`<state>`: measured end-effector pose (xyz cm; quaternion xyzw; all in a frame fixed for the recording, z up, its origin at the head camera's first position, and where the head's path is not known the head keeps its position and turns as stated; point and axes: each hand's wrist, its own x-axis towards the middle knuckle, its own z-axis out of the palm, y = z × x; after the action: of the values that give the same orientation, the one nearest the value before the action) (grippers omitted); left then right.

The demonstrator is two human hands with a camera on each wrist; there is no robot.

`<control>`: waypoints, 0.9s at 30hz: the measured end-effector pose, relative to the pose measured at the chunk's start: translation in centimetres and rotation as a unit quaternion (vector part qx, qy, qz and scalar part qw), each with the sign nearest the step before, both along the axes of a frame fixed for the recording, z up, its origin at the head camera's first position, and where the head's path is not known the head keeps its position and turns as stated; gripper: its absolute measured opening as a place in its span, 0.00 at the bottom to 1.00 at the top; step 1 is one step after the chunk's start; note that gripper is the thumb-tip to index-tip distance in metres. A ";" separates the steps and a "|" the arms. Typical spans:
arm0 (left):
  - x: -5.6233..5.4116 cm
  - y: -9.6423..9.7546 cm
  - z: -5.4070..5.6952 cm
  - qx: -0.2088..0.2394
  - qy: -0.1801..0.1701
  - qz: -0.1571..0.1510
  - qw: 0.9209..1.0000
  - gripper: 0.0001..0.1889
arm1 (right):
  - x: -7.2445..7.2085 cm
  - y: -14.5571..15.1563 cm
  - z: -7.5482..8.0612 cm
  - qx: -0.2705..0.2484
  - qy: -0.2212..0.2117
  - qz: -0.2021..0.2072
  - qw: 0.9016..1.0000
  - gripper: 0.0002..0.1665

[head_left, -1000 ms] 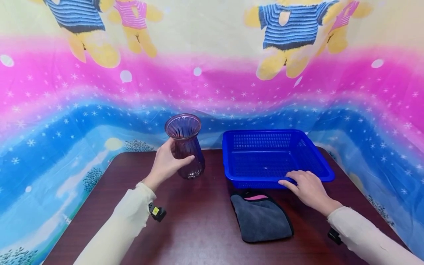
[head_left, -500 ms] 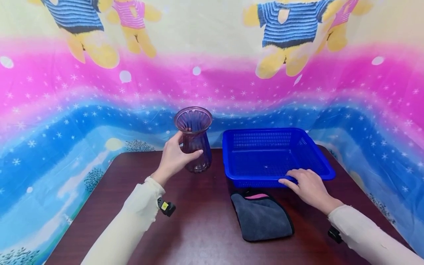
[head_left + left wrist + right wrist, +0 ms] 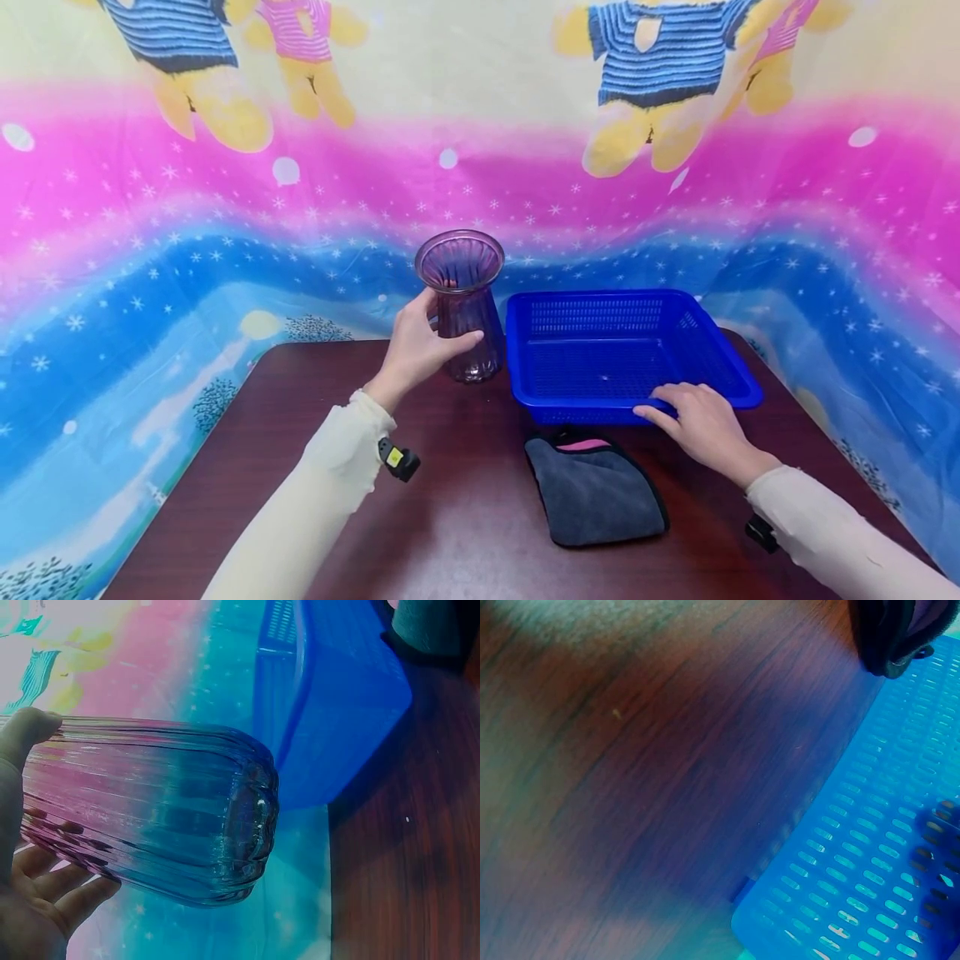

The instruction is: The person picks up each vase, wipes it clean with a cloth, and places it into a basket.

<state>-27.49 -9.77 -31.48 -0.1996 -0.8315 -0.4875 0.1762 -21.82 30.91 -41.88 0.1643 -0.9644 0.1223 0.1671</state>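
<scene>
My left hand [image 3: 420,346] grips a purple-tinted, ribbed glass vase [image 3: 468,325] round its body, thumb on the near side and fingers behind it. The vase stands upright with its flared mouth up, just left of a blue plastic basket [image 3: 750,397]. In the left wrist view the vase's thick base [image 3: 251,825] shows raised above the tabletop level, and the fingers [image 3: 82,900] show under the glass. My right hand [image 3: 697,425] holds the basket's near rim, fingers over the edge and thumb along the front. In the right wrist view only the basket's slotted wall [image 3: 855,870] shows, not the hand.
A dark grey cloth pouch [image 3: 600,496] with black edging and a pink inside lies in front of the basket. All this is on a dark red-brown wooden table [image 3: 465,500]. A printed fabric backdrop [image 3: 450,200] hangs close behind and at both sides.
My left hand has carried the vase rightward and somewhat away from me, closer to the basket. The right hand and the basket have stayed in place.
</scene>
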 end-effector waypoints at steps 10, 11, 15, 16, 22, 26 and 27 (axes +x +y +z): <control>0.2 2.3 0.5 0.006 0.013 -0.011 1.000 0.37 | -0.1 0.0 -0.1 0.002 0.005 -0.001 1.000 0.27; 0.2 2.6 0.6 0.006 0.015 -0.012 1.000 0.37 | -0.1 0.0 -0.2 0.002 0.005 -0.001 1.000 0.27; 0.2 3.6 0.7 0.013 0.022 -0.021 0.999 0.38 | -0.2 0.0 -0.2 0.000 0.009 0.000 1.000 0.27; 0.2 3.8 0.8 0.014 0.024 -0.023 0.999 0.38 | -0.2 0.0 -0.3 0.000 0.009 0.000 1.000 0.27; 0.0 5.0 0.7 0.006 0.039 -0.029 0.999 0.37 | -0.2 0.1 -0.3 0.001 0.007 0.000 1.000 0.27; -0.2 5.8 0.8 -0.009 0.046 -0.021 0.999 0.37 | -0.2 0.1 -0.3 0.000 0.006 0.000 1.000 0.27; -0.1 6.0 0.8 -0.014 0.045 -0.018 0.999 0.37 | -0.2 0.1 -0.3 0.000 0.006 0.000 1.000 0.27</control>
<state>-27.58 -3.80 -30.68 -0.2390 -0.8256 -0.4695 0.2021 -21.98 30.96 -42.15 0.1647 -0.9635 0.1212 0.1728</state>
